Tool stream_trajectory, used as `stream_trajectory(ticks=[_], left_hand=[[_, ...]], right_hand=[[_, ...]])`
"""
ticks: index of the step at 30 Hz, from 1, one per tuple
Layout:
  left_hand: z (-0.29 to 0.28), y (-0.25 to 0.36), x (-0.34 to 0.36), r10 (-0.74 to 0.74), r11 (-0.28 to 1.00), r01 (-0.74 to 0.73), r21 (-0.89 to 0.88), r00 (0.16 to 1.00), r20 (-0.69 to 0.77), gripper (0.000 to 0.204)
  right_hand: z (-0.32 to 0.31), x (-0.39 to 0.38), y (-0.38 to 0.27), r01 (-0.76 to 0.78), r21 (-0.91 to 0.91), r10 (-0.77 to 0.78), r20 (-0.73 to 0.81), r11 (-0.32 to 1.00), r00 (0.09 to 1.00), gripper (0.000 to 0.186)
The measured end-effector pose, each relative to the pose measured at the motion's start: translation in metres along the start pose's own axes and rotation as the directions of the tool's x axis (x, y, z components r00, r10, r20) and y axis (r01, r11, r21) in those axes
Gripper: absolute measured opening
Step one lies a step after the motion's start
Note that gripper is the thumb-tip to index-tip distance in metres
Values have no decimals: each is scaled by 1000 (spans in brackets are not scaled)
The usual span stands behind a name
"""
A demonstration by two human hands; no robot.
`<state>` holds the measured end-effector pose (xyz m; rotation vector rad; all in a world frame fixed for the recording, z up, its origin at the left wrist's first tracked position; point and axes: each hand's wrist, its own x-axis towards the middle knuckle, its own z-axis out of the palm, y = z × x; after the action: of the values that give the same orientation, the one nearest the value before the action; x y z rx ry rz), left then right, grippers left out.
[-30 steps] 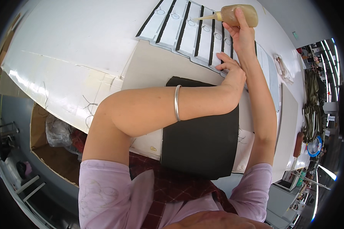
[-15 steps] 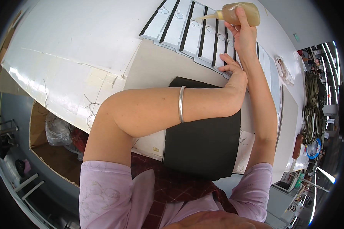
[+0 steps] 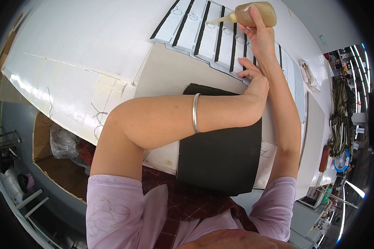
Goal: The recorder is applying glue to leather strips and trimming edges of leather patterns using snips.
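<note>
My right hand (image 3: 262, 38) grips a squeeze bottle (image 3: 258, 13) of cloudy yellowish-brown liquid, tipped on its side. Its long thin nozzle points left, with the tip close to a black strip (image 3: 203, 29) on the row of overlapping pale panels (image 3: 187, 31). Several panels carry a drawn round mark, and black strips run along their edges. My left hand (image 3: 253, 76) lies by the near edge of the panels with its fingers spread; part of it is hidden behind the wrist. Whether its fingertips touch the panels, I cannot tell.
A black slab (image 3: 220, 153) lies under my left forearm, over a grey-beige board (image 3: 166, 70) on the white table (image 3: 79, 50). Loose threads lie at the table's near edge. Below left stands a cardboard box (image 3: 50, 170) with plastic bags. White scraps (image 3: 309, 76) lie at the right.
The bottle in my right hand has shifted slightly left and up, moving its nozzle tip left towards another black strip. My left hand stays nearly where it was.
</note>
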<state>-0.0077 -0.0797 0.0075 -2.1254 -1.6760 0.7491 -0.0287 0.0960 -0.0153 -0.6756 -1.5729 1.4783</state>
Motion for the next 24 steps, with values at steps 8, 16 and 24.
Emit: stream_trajectory(ticks=[8,16,24], left_hand=[[5,12,5,-151,988,150,-41,988,-24,69],[1,1,1,-46,999,46,2,999,-1,78],[2,3,0,-65,998,65,3,998,-15,74]], right_hand=[[1,-12,-46,-147,444,135,60,884,989,53],[-41,-2,-19,-43,93,53,-109,995,993,50],[-42,1,-10,-76,85,91,-180,993,980,53]])
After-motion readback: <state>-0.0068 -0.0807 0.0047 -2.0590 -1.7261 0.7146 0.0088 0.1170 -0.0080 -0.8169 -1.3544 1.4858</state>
